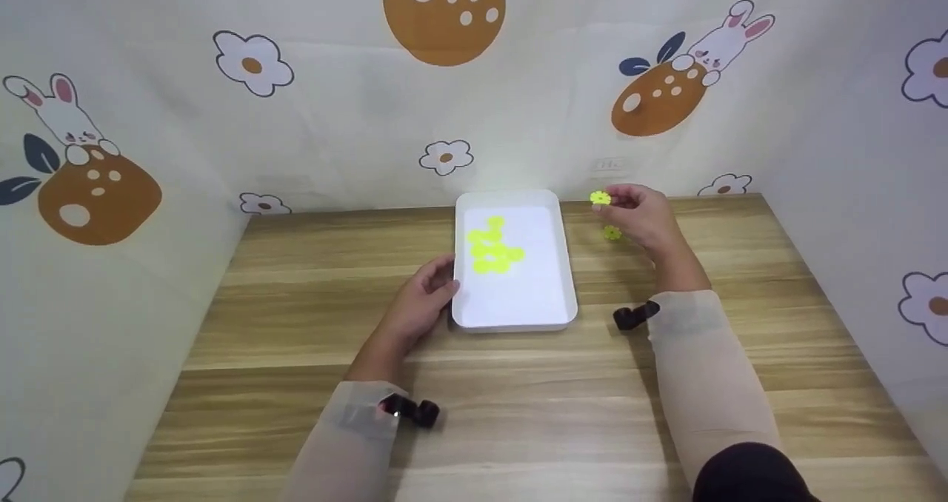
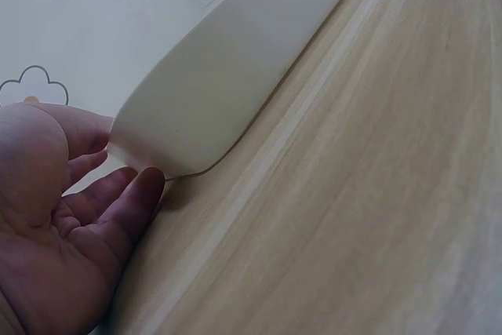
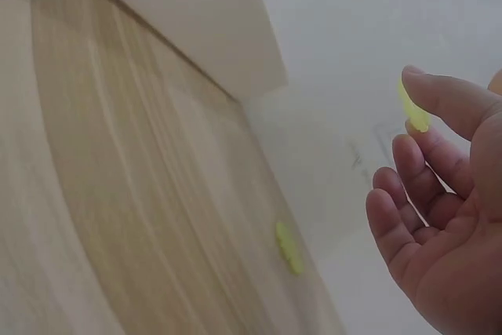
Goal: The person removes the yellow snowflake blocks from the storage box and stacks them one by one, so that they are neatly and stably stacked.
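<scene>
My right hand (image 1: pixel 641 213) pinches a bright yellow flower-shaped disc (image 1: pixel 600 198) between thumb and forefinger, raised above the table past the tray's far right corner. In the right wrist view the held disc (image 3: pixel 412 106) shows edge-on, the other fingers loosely bent. A second yellow disc (image 1: pixel 612 232) lies on the table below that hand. At the left wall of the white rectangular tray (image 1: pixel 518 306), my left hand (image 1: pixel 422 302) rests its fingertips, which the left wrist view shows against the wall (image 2: pixel 204 92). Several yellow discs (image 1: pixel 495 250) lie clustered in the tray's left and far part.
The wood-grain table (image 1: pixel 318 324) runs back to a pale curtain (image 1: pixel 355 117) printed with rabbits, flowers and orange fruit. Similar cloth hangs at both sides. Each sleeve carries a small black wrist camera (image 1: pixel 411 411). A black rounded object (image 1: pixel 752 476) overlaps the right sleeve.
</scene>
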`<state>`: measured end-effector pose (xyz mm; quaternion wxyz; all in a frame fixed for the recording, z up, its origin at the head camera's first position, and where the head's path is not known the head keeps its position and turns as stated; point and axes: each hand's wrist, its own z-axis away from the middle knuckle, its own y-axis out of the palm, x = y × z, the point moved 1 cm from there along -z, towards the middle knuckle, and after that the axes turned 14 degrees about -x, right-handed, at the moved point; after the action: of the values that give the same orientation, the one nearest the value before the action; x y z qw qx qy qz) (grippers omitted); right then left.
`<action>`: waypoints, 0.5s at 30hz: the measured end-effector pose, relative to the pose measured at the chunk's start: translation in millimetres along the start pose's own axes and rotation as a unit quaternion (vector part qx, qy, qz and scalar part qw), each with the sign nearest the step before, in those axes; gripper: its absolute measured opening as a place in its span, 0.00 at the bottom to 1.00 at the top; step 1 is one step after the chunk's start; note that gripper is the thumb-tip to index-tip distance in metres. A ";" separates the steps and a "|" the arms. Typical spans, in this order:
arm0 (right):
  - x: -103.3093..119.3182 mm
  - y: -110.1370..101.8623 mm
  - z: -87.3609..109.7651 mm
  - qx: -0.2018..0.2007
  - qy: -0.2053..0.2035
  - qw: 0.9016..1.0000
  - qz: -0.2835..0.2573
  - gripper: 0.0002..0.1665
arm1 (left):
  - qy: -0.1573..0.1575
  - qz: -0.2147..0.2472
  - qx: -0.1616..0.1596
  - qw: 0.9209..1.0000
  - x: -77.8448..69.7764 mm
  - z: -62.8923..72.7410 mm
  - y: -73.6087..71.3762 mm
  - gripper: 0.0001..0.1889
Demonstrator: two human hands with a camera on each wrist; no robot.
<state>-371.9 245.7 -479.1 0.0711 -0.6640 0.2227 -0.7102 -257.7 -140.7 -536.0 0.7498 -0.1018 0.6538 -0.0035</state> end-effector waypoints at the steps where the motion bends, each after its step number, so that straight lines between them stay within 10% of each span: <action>1: -3.2 -0.8 -1.6 0.000 0.005 1.000 0.000 0.34 | -0.001 0.002 0.002 1.000 0.4 0.1 -0.4 0.30; 15: -37.0 -9.4 -16.1 0.006 0.046 0.999 0.024 0.34 | 0.002 0.004 0.002 1.000 2.6 -2.8 1.0 0.30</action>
<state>-381.7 272.3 -509.3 0.0818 -0.6249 0.2378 -0.7391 -260.2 -140.5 -539.0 0.7488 -0.0977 0.6555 -0.0014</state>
